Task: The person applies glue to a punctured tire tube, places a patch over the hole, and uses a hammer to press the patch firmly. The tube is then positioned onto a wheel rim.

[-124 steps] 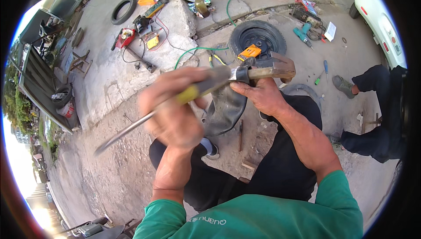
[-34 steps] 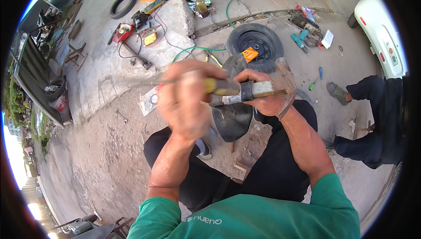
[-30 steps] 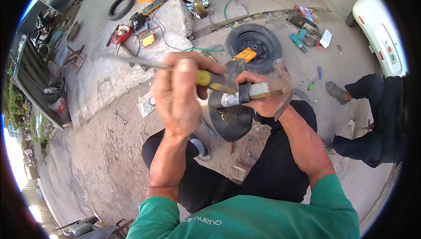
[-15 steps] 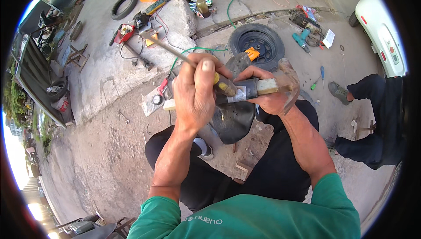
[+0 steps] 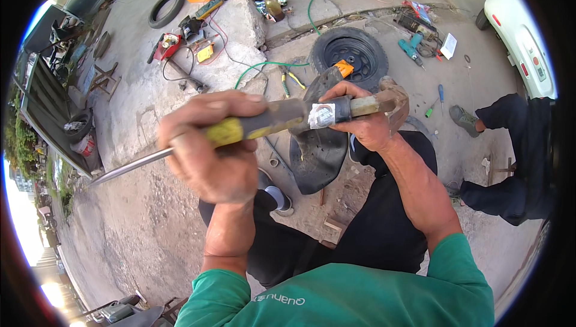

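My left hand (image 5: 210, 150) is closed around a screwdriver (image 5: 227, 132) with a yellow and black handle. Its long metal shank points down to the left, and the handle's butt is by the wrapped part of a hammer. That hammer (image 5: 393, 106) is gripped in my right hand (image 5: 367, 128) near its head, which faces right. Black tape and a pale silvery patch cover part of the handle; the screwdriver overlaps the handle's left side, so its far end does not show. Beneath both hands, between my knees, is a black rubber-like piece (image 5: 319, 162).
Ahead lies a wheel with its tyre (image 5: 371, 48), an orange object on it. Pliers (image 5: 293, 81), a teal drill (image 5: 411, 50) and screwdrivers (image 5: 441, 94) lie around. A person's dark-trousered leg (image 5: 510, 123) is at right, near a white car (image 5: 521, 45).
My left hand has turned over and moved left and down, swinging the screwdriver's shank from up-left to down-left. My right hand stays almost in place with the hammer.
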Motion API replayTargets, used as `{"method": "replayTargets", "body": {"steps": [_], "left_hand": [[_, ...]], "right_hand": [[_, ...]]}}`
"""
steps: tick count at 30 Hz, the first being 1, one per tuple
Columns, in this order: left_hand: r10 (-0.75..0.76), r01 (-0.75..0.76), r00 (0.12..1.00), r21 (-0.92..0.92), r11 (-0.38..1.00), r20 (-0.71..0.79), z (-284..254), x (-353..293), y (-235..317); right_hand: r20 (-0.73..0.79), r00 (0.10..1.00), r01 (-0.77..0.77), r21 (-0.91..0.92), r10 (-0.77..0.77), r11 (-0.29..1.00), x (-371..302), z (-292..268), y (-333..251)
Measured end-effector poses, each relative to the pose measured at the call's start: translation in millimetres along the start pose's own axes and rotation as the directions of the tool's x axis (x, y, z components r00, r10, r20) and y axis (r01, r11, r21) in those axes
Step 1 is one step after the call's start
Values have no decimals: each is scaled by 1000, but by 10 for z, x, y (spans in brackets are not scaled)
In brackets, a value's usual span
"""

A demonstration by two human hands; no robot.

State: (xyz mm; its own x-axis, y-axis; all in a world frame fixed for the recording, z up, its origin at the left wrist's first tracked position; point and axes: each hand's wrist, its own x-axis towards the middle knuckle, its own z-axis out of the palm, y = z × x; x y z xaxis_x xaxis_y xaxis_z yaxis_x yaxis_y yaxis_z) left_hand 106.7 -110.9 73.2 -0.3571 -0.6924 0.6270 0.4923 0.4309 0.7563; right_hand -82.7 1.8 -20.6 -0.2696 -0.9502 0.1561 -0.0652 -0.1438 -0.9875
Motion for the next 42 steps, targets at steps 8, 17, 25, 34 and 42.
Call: {"method": "replayTargets", "body": {"steps": [8, 17, 25, 34, 42], "left_hand": [[-36, 36, 999, -3, 999, 28, 22, 26, 89], [87, -87, 996, -10, 996, 32, -54, -19, 32], [77, -76, 997, -96, 992, 16, 60, -52, 106], [-9, 12, 997, -35, 999, 80, -14, -62, 112], [34, -36, 999, -56, 998, -42, 77, -81, 150]], "right_hand": [[-28, 999, -44, 68, 46, 997, 20, 25, 50], [-77, 985, -144, 99, 152, 985, 2, 80, 51], [-153, 952, -212, 293, 264, 932, -21, 64, 247], [-135, 957, -195, 352, 255, 916, -11, 111, 232], [-169, 944, -214, 345, 284, 914, -11, 75, 235]]}}
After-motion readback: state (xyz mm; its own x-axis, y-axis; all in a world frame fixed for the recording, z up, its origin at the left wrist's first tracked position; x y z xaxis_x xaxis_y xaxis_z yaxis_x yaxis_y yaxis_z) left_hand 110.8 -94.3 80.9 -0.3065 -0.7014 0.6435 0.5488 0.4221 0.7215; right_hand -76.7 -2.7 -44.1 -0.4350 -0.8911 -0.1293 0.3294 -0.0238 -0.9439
